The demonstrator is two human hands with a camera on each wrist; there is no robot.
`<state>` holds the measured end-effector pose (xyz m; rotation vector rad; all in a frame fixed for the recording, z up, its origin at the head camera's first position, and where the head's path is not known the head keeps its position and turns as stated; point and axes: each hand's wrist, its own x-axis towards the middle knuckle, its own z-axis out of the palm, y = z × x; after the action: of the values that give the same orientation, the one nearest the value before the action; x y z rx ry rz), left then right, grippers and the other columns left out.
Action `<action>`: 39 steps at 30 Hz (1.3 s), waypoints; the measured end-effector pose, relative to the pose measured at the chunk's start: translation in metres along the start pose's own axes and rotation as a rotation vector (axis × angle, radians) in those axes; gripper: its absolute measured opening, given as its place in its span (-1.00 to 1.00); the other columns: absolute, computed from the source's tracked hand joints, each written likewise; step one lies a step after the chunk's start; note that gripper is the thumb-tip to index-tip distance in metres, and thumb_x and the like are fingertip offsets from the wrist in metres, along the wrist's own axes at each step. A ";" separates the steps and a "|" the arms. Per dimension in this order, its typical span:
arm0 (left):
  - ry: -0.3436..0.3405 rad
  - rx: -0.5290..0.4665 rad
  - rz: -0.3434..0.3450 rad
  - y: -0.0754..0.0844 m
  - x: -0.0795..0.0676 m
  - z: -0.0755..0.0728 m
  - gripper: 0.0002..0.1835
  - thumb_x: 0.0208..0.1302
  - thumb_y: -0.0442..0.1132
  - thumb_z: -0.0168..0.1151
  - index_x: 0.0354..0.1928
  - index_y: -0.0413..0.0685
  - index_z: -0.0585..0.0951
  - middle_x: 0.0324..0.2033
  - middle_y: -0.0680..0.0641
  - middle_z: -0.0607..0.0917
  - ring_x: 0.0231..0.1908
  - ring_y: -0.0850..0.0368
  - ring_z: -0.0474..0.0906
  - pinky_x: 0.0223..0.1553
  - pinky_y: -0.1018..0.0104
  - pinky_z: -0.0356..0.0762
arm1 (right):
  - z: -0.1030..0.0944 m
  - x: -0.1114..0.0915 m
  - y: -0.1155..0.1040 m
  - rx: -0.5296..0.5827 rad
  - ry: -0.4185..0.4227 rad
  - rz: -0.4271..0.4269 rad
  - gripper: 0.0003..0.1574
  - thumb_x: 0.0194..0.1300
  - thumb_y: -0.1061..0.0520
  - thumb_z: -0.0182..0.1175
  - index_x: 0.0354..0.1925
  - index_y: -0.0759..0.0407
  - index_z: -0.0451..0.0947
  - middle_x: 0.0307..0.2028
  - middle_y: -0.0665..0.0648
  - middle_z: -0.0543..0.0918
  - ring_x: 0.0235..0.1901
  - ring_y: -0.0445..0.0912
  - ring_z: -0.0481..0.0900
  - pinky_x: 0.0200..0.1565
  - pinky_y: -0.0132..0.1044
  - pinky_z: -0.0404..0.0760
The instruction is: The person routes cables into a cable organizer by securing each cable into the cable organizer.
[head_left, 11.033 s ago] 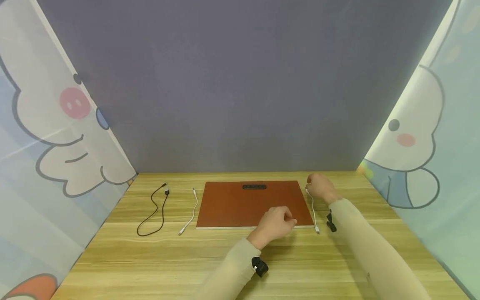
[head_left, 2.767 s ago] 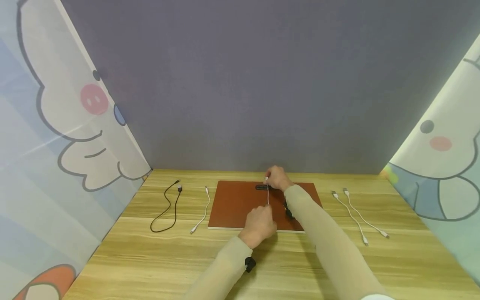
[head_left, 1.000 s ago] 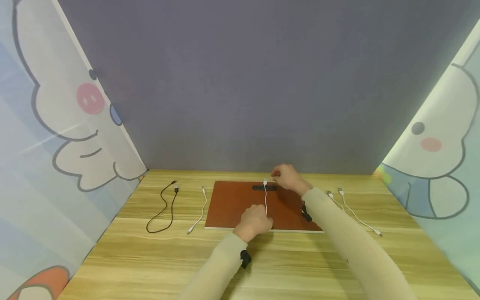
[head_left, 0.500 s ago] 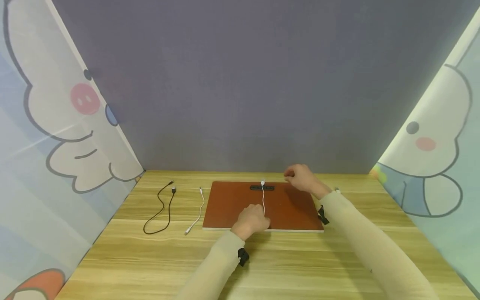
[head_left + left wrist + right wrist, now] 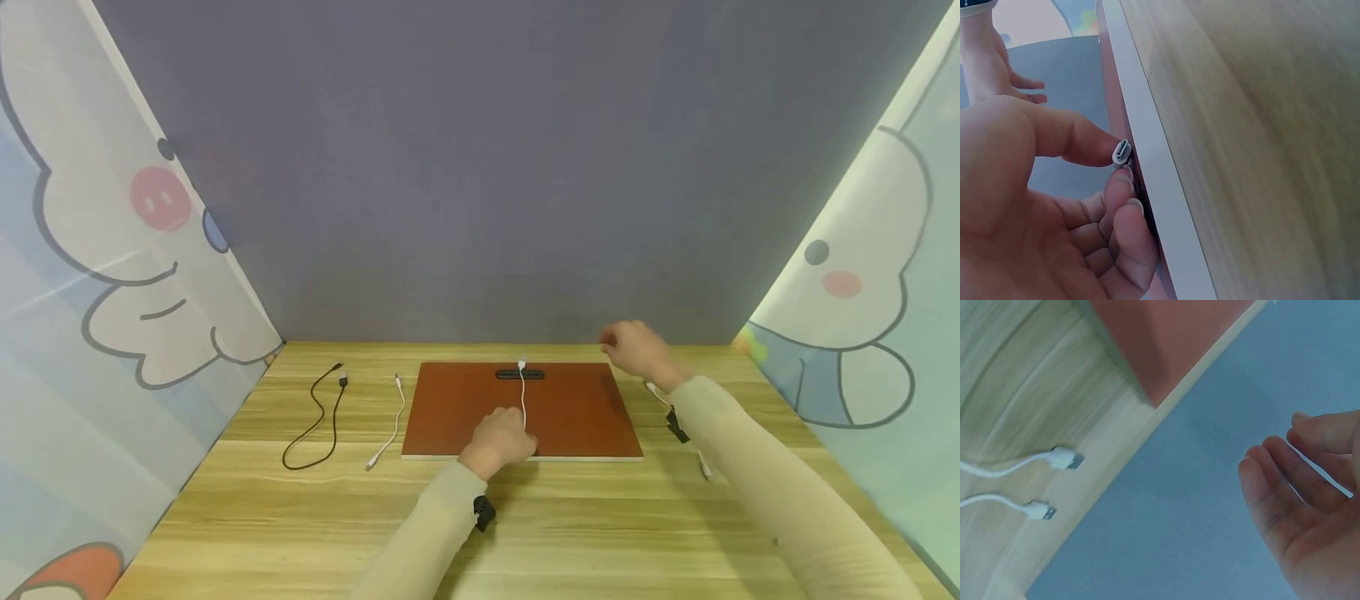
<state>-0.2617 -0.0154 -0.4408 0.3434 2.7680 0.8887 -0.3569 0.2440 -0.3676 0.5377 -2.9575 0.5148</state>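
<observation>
My left hand (image 5: 498, 437) rests at the front edge of the reddish-brown board (image 5: 577, 408). Between thumb and fingertips it pinches the USB-C plug (image 5: 1122, 152) of a short white cable, its metal mouth facing the camera in the left wrist view. That white charging cable (image 5: 523, 400) runs straight back over the board, and its USB-A plug overlaps a black slotted strip (image 5: 508, 375) near the board's rear edge. My right hand (image 5: 636, 348) is raised beyond the board's back right corner, fingers loosely bent, holding nothing.
Right of the board lie two more white cables; their USB-A plugs (image 5: 1066, 458) show in the right wrist view, while my right forearm partly covers them in the head view. On the left are a white cable (image 5: 397, 421) and a looped black cable (image 5: 321, 417). A grey wall (image 5: 480, 208) stands behind.
Earlier my right hand held the white cable's USB-A plug over the black strip; it has let go and moved right. My left hand keeps its pinch on the other end.
</observation>
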 end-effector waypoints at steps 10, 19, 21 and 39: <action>-0.030 -0.018 -0.004 -0.002 0.001 -0.004 -0.61 0.36 -0.29 0.14 -0.67 0.00 0.39 -0.85 0.11 0.20 -0.80 0.23 -0.01 -0.73 0.34 -0.01 | 0.001 -0.007 0.022 -0.034 -0.077 0.097 -0.50 0.48 0.16 0.04 0.21 0.50 0.50 0.13 0.50 0.59 0.09 0.38 0.57 0.07 0.27 0.53; -0.031 -0.029 -0.002 -0.002 0.003 -0.004 -0.62 0.32 -0.32 0.13 -0.69 0.01 0.38 -0.84 0.11 0.18 -0.78 0.23 -0.03 -0.71 0.33 -0.01 | 0.007 -0.011 0.047 -0.047 -0.215 0.192 -0.46 0.43 0.16 0.10 0.18 0.60 0.43 0.15 0.60 0.50 0.16 0.48 0.46 0.14 0.32 0.46; -0.029 -0.031 0.001 -0.002 0.003 -0.003 -0.61 0.32 -0.32 0.13 -0.70 0.02 0.36 -0.85 0.12 0.17 -0.78 0.23 -0.04 -0.72 0.33 -0.02 | 0.008 -0.012 0.052 -0.067 -0.232 0.201 -0.51 0.39 0.17 0.11 0.10 0.57 0.47 0.10 0.57 0.55 0.09 0.44 0.53 0.06 0.29 0.52; -0.036 -0.031 0.002 -0.001 0.001 -0.003 -0.63 0.32 -0.30 0.13 -0.67 0.01 0.38 -0.84 0.12 0.18 -0.78 0.24 -0.03 -0.71 0.34 -0.01 | 0.023 -0.022 0.066 -0.047 -0.287 0.252 -0.66 0.11 0.38 -0.03 -0.63 0.02 0.20 -0.64 -0.03 0.16 -0.59 -0.13 0.14 -0.48 -0.23 0.25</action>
<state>-0.2635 -0.0178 -0.4391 0.3538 2.7186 0.9159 -0.3607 0.3017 -0.4132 0.2526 -3.3265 0.4186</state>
